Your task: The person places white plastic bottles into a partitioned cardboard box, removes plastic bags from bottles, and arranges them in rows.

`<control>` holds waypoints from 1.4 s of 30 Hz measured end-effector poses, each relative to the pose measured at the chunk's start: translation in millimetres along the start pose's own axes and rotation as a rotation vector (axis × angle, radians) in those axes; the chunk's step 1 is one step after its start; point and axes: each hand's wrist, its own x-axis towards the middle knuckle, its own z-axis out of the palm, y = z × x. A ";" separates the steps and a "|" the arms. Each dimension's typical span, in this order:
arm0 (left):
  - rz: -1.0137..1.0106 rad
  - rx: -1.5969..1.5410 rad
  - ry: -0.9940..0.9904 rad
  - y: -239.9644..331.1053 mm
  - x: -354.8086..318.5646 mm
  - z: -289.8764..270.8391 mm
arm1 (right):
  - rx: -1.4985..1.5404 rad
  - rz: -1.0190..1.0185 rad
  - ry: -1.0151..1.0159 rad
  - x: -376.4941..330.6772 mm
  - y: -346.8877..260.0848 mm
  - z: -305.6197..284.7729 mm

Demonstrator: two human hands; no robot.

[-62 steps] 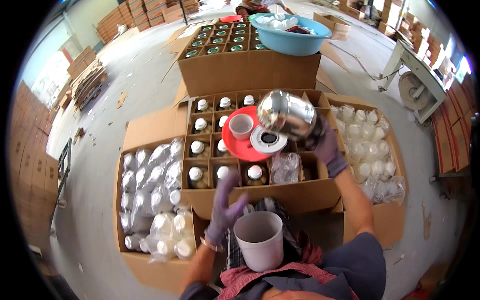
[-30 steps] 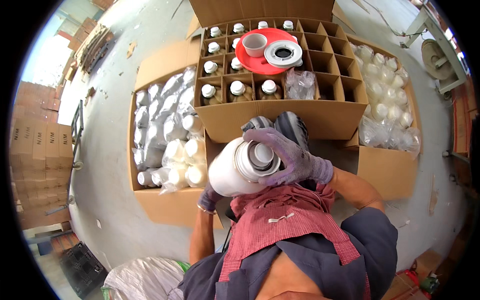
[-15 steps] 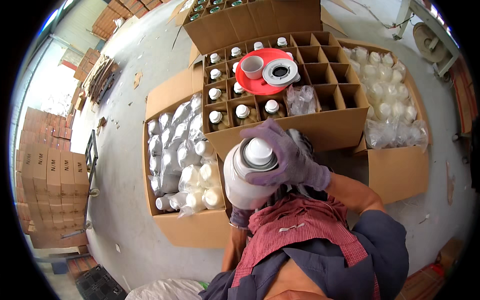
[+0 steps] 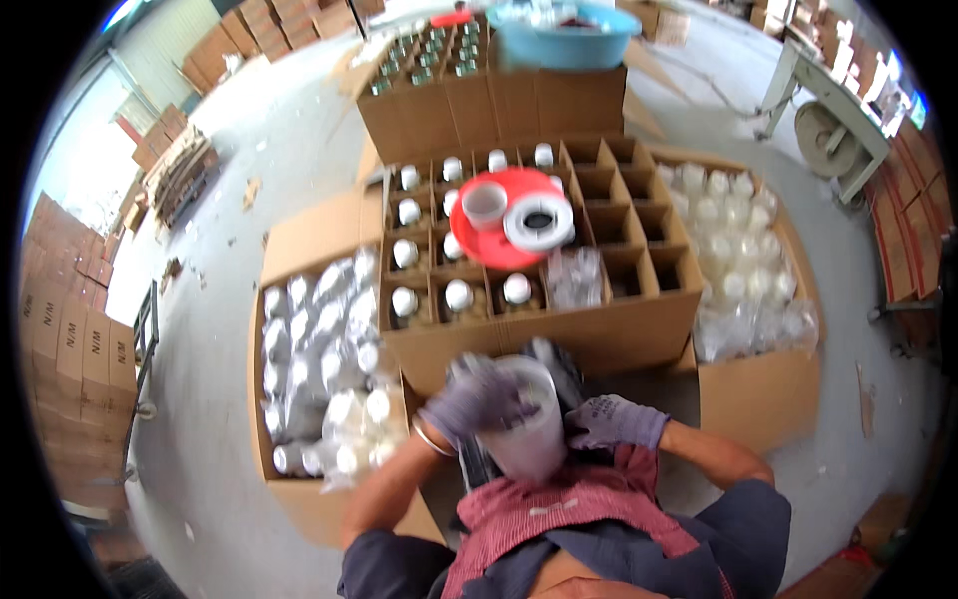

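Lower centre, our left hand (image 4: 477, 399) blurs, grip unclear; our half-curled, empty-looking right hand (image 4: 614, 423) could bump the tub (image 4: 529, 451) over.

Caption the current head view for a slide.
Gloved left hand at the rim of a white tub, right hand beside it, before a divided box of white-capped bottles.

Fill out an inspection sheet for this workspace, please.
Surface: divided carton with capped bottles.
Job's things: tub at the lap, between the hands.
Clutter: red plate atop the carton, bearing cup and ring; crumpled plastic in one cell.
Left hand: over the tub's rim, blurred.
Right hand: beside the tub, contact unclear.
Cables: cannot tell; floor blurred near machine.
Surroundings: far carton bearing blue basin; stacked boxes at left.
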 end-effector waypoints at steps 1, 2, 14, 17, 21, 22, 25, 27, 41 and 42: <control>-0.005 0.301 0.098 11.4 -0.1 20.8 | 0.012 0.013 0.071 4.3 -9.1 -30.1; 0.212 -0.163 0.001 -8.3 7.3 62.9 | 0.029 0.017 0.133 12.0 -17.0 -53.0; 0.204 -0.274 -0.085 -23.9 22.7 55.0 | -0.968 0.071 0.919 149.9 105.1 -135.8; 0.171 -0.336 -0.086 -16.9 16.2 41.5 | -0.789 0.013 1.027 145.6 110.5 -137.7; 0.015 -0.252 0.079 -2.5 3.8 28.8 | -0.024 -0.047 1.158 106.0 72.5 -149.8; -0.072 -0.547 0.253 -7.1 -0.8 28.1 | 0.197 0.013 1.009 97.5 51.8 -150.6; -0.088 -1.590 0.639 3.0 23.6 16.6 | 1.077 -0.254 0.875 83.2 53.7 -110.3; 0.271 -2.201 0.280 4.2 25.8 3.6 | 1.110 -0.156 0.710 87.3 38.5 -88.3; 0.360 -2.141 0.343 25.0 16.4 -8.2 | -0.210 -0.338 0.851 46.5 -41.0 -104.2; 0.375 -2.000 0.444 29.7 15.8 -10.1 | -0.053 -0.260 0.839 47.3 -44.5 -101.5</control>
